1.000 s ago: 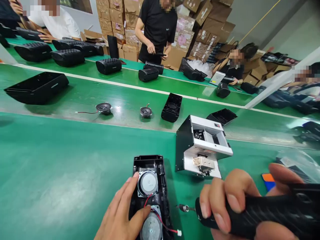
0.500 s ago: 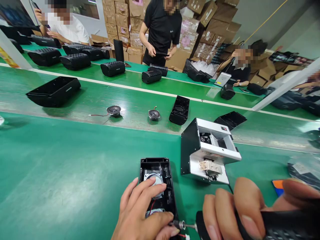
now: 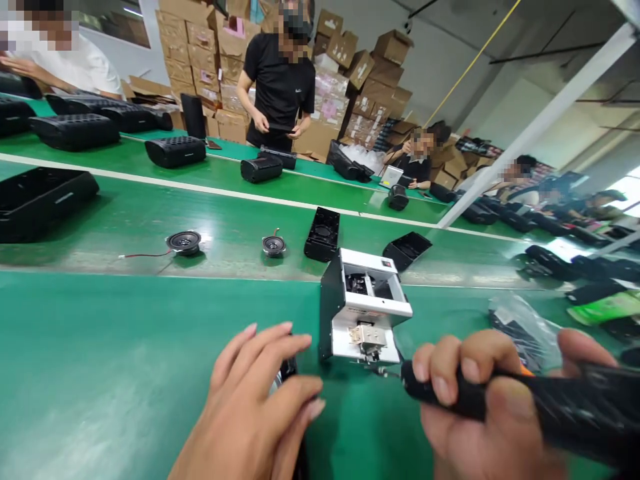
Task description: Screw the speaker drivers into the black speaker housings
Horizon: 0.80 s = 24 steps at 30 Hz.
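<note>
Meanwhile, the left hand (image 3: 260, 407) lies flat, fingers spread, over a black speaker shell (image 3: 289, 368) mostly hidden beneath it; beside it, the right hand (image 3: 480, 407) grips a black electric screwdriver (image 3: 525, 403), tip at the white screw feeder (image 3: 363, 313).

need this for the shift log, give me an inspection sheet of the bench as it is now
surface: green bench mat, with a green belt behind it
job's things: black housing, mostly hidden under the left hand; black driver, its tip at the front of the white feeder box
clutter: clear bag at right
grippers: left hand lies flat on the housing; right hand is wrapped round the driver
cables: red lead from a loose speaker on the belt
surroundings: second speaker, black shells, stacked cartons, other people at work
</note>
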Each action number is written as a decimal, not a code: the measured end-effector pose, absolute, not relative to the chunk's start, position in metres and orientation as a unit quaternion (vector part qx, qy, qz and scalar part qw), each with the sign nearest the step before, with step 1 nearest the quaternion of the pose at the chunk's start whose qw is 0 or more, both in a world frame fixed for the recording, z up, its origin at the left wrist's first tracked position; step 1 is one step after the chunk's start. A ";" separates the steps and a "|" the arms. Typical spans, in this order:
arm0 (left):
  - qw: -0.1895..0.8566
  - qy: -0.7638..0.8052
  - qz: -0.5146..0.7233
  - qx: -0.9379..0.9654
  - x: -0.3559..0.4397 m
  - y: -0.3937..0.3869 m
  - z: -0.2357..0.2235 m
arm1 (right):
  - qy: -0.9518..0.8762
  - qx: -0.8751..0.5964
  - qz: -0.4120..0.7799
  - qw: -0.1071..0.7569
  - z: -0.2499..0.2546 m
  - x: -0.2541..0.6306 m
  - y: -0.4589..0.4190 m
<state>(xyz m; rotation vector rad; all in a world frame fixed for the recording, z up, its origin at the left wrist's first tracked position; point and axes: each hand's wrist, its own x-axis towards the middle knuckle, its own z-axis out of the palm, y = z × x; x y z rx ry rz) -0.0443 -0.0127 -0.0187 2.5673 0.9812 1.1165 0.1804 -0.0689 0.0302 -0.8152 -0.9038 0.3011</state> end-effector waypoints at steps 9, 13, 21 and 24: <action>0.137 0.302 0.348 0.877 0.074 0.074 0.020 | -0.518 -0.396 0.091 0.753 0.002 0.194 -0.040; 0.143 0.324 0.334 0.873 0.076 0.078 0.007 | -0.531 -0.417 0.099 0.731 -0.005 0.192 -0.043; 0.119 0.369 0.341 0.856 -0.038 0.005 -0.030 | -0.488 -0.438 0.184 0.732 -0.007 0.182 -0.063; 0.083 0.390 0.294 0.869 -0.080 -0.034 -0.058 | -0.474 -0.441 0.206 0.734 -0.002 0.171 -0.064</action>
